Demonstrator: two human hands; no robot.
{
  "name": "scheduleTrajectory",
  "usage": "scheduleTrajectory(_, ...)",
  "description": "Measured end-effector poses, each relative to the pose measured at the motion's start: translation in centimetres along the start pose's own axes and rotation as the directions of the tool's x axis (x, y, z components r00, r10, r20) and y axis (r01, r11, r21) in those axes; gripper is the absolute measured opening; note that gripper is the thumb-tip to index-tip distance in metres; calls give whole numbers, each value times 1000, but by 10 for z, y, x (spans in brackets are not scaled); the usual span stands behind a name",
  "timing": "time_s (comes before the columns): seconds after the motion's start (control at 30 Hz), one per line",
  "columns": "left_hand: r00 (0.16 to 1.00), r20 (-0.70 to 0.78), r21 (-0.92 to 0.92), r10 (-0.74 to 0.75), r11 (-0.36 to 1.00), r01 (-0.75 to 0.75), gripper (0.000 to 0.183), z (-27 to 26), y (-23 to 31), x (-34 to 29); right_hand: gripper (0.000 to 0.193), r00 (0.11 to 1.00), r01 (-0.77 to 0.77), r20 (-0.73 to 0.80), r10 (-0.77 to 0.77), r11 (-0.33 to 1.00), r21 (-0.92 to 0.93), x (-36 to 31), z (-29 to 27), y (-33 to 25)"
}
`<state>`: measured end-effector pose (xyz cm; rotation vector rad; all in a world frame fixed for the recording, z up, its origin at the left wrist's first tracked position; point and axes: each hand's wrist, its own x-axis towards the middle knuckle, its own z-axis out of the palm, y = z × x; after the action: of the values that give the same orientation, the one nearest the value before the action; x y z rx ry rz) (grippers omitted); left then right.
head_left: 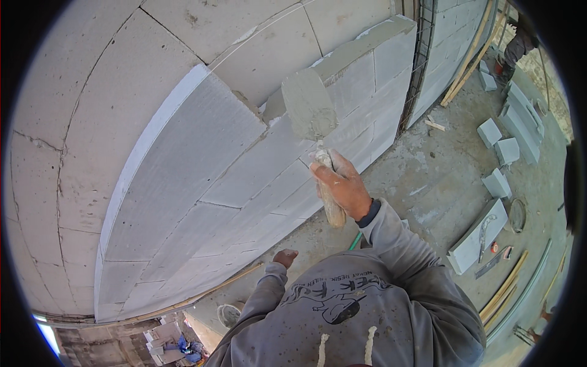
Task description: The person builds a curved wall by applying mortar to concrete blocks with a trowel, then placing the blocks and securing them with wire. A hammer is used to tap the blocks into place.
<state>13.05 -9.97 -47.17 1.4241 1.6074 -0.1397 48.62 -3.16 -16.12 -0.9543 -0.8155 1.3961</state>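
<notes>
My right hand (345,186) is wrapped round the handle of a trowel (333,208). The trowel's broad blade, coated with grey mortar (310,101), is over the top edge of a low wall of pale grey blocks (257,165). A strip of wet mortar (367,46) runs along that edge to the right of the blade. Left of the blade, one block (202,116) stands a course higher. My left hand (285,258) hangs low in front of the wall, its fingers curled and nothing visible in them.
Behind the block wall rises a larger wall (110,122), with a thin string (263,29) stretched before it. A rebar column (417,73) ends the wall at right. Cut blocks (506,151), a slab with a saw (480,238), timber strips (504,287) and a bucket (230,314) lie about.
</notes>
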Motion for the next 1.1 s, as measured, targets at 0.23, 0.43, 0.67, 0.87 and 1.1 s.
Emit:
scheduleTrajectory(0.23,1000,-16,19,12,1000,-12,47,7,50,-6,33,914,-274,404,-25,698,662,61,45,-17)
scheduleTrajectory(0.43,999,-11,-21,-34,999,34,52,23,50,-25,37,849,-371,511,-133,539,756,70,79,-14)
scheduleTrajectory(0.67,996,82,283,-35,959,10,50,53,9,-21,31,621,-602,762,183,734,315,19,-7,2)
scheduleTrajectory(0.87,992,50,154,-120,982,111,49,34,84,7,29,687,-503,672,278,849,163,26,-62,-51)
scheduleTrajectory(1.1,991,-129,-99,31,994,-44,50,33,144,8,23,916,-134,296,272,901,-413,24,-64,-54)
